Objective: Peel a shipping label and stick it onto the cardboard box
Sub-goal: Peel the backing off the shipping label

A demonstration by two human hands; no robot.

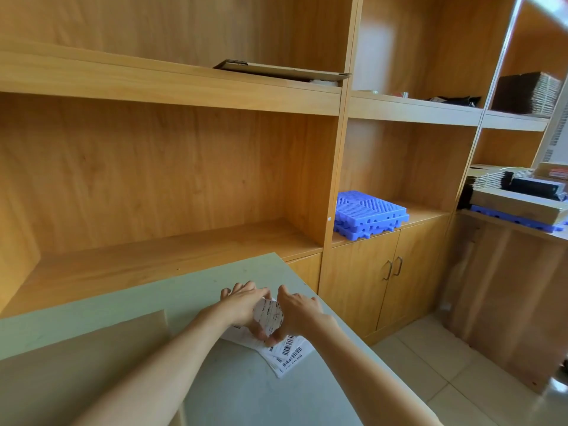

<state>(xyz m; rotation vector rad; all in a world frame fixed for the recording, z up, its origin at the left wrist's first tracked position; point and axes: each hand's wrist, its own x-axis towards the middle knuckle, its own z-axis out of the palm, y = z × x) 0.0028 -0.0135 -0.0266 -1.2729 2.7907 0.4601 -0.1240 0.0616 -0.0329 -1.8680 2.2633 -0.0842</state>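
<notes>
Pinching a shipping label (268, 315) between left hand (242, 305) and right hand (299, 312), curling it up off the label stack (287, 353) to start the peel (both closed on it). Cardboard box (83, 358) waiting near left on the table (239, 385).

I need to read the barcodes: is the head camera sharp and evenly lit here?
Head view: the label curled between the left hand and right hand is soft, its print unreadable; barcodes on the label stack show as bars only; wide-angle bending bows the shelf edges; upper right is washed out and blurred.
</notes>
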